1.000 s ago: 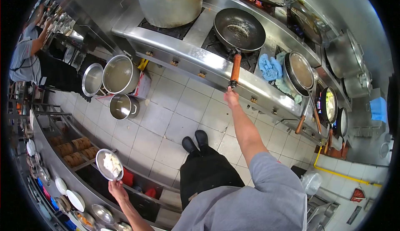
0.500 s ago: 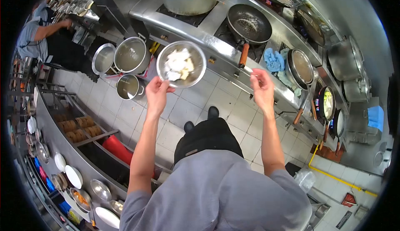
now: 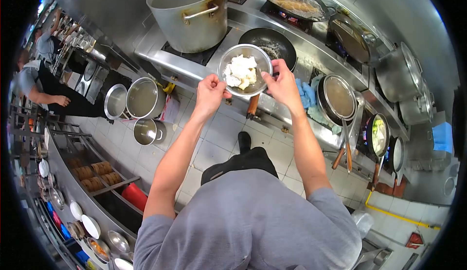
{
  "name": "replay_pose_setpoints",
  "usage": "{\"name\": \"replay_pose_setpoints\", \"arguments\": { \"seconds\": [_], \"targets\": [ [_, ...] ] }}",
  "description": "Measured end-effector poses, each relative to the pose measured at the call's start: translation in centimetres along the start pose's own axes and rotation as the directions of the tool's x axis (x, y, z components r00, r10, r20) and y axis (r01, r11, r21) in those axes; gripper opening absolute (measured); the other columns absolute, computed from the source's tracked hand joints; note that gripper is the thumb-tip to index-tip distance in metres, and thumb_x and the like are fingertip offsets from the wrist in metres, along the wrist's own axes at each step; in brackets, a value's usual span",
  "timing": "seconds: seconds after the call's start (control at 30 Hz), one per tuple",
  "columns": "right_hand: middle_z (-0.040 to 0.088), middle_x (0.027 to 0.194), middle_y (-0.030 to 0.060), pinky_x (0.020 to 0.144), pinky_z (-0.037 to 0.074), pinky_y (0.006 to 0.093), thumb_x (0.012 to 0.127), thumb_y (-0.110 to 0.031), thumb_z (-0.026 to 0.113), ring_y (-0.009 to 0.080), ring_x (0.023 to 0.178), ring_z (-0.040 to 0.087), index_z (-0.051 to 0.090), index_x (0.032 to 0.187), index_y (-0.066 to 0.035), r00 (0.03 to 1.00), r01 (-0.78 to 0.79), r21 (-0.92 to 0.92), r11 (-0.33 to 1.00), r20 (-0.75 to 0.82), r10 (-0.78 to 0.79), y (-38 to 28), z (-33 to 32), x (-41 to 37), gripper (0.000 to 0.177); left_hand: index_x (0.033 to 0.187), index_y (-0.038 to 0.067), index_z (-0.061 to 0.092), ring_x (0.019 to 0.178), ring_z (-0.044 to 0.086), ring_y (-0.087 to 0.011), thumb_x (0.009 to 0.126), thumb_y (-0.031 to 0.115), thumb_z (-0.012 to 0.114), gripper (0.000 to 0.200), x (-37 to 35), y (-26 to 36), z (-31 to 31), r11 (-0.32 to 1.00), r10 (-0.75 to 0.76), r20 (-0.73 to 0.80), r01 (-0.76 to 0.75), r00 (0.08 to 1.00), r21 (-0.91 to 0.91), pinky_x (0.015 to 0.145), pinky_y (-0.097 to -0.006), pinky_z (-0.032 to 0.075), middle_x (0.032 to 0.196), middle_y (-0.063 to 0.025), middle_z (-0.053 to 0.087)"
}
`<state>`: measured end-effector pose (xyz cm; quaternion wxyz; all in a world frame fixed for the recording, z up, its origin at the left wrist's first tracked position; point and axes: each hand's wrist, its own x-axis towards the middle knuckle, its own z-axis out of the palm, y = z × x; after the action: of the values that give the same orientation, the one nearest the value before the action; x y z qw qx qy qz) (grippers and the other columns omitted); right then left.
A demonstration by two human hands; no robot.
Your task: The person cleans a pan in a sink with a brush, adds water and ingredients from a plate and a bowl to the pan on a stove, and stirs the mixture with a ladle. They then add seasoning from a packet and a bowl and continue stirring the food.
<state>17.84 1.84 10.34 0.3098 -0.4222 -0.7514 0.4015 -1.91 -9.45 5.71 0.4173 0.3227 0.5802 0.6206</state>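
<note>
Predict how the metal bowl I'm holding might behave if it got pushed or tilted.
The metal bowl would likely stay stiff, since its metal wall looks rigid. It may slide fairly easily, as the surface looks smooth and shiny. The pale food could shift if tilted, because it sits in a lumpy heap.

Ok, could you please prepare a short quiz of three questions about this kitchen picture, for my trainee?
1. True or false: the right hand touches the metal bowl.
2. Which colour is the cloth nearest to the right hand?
a) red
b) blue
c) black
3. Which cookware does the bowl partly hide?

Key:
1. True; its thumb reaches over the rim.
2. b
3. The black frying pan.
</note>
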Motion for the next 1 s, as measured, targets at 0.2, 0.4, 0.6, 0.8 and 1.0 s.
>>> {"name": "replay_pose_setpoints", "arguments": {
  "seconds": [0.2,0.4,0.6,0.8,1.0],
  "targets": [
    [0.056,0.075,0.0102,0.039,0.052,0.0305,0.081,-0.001,0.053,0.0166,0.054,0.06,0.041,0.09,-0.002,0.997,-0.079,0.255,0.964,0.001,0.081,4.0,-4.9,8.0,0.015,0.097,0.002,0.053,0.069,0.064,-0.0151,0.092,0.011,0.058,0.012,3.6,1.9,5.4,0.986,-0.094,0.051,0.1,0.994,-0.133,0.062,-0.0252,0.054,0.089,-0.009,0.063],
    [0.053,0.063,0.0119,0.037,0.045,0.0357,0.079,-0.005,0.053,0.0225,0.04,0.059,0.039,0.089,-0.004,0.845,0.195,0.107,0.975,-0.523,-0.112,5.5,-14.2,21.1,0.017,0.103,0.0,0.053,0.068,0.063,-0.0138,0.093,0.014,0.058,0.019,1.6,-0.4,2.6,0.999,-0.043,-0.118,0.043,0.992,-0.009,0.061,-0.0248,0.052,0.099,-0.0089,0.06],
    [0.051,0.107,0.0297,0.081,0.044,0.0558,0.077,-0.004,0.05,0.0509,0.093,0.055,0.044,0.109,-0.003,0.841,0.069,-0.619,0.783,-0.386,-0.379,11.4,-21.6,34.0,0.032,0.099,0.0,0.052,0.058,0.058,-0.0123,0.091,0.011,0.059,0.016,-5.2,-6.6,-4.5,0.978,-0.172,-0.413,0.206,0.894,0.037,0.053,-0.0248,0.049,0.09,-0.0093,0.06],
    [0.05,0.11,0.0289,0.083,0.045,0.055,0.076,-0.002,0.053,0.0512,0.095,0.055,0.045,0.111,-0.004,0.883,-0.044,-0.691,0.722,-0.364,-0.295,14.3,-23.2,37.2,0.036,0.1,0.001,0.05,0.056,0.056,-0.0119,0.09,0.011,0.06,0.016,-12.1,-9.3,-6.4,0.937,-0.298,-0.607,0.348,0.737,-0.038,0.047,-0.0243,0.048,0.087,-0.0092,0.059],
    [0.05,0.116,0.0279,0.084,0.045,0.0544,0.076,-0.003,0.053,0.0509,0.096,0.055,0.046,0.114,-0.006,0.864,-0.072,-0.659,0.749,-0.416,-0.283,15.5,-24.0,37.9,0.039,0.1,0.001,0.05,0.054,0.054,-0.011,0.091,0.01,0.06,0.016,-14.3,-11.4,-5.9,0.915,-0.367,-0.644,0.384,0.671,-0.122,0.046,-0.0239,0.047,0.085,-0.0082,0.058]
  ]
}}
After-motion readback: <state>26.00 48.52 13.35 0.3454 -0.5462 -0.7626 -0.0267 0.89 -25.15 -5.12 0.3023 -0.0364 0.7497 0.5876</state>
